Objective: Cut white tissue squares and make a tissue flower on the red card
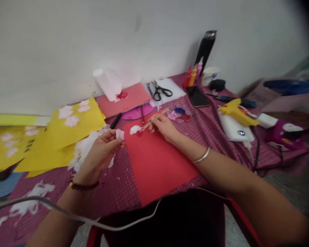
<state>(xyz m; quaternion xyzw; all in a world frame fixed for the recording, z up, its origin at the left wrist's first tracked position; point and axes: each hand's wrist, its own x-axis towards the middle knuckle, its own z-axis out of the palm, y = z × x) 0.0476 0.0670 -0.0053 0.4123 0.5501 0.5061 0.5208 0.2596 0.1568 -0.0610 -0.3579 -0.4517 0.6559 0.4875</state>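
A red sheet of paper (pixel 157 164) lies on the checked tablecloth in front of me. Near its top edge sits a small white heap (pixel 135 129). My right hand (pixel 162 126) is closed round a thin wooden stick (pixel 154 118), whose lower tip is beside the white heap. Left of the sheet, my left hand (pixel 106 147) pinches a small pale pink piece of paper (pixel 119 134) between thumb and fingers. White paper scraps (pixel 84 149) lie just beyond and left of that hand.
Yellow sheets with pink paper flowers (pixel 72 132) cover the left side. Black scissors (pixel 161 93) rest at the back. A phone (pixel 196 96), a yellow glue gun (pixel 238 113) and a white power bank (pixel 234 128) lie right. A white cable (pixel 113 227) crosses the foreground.
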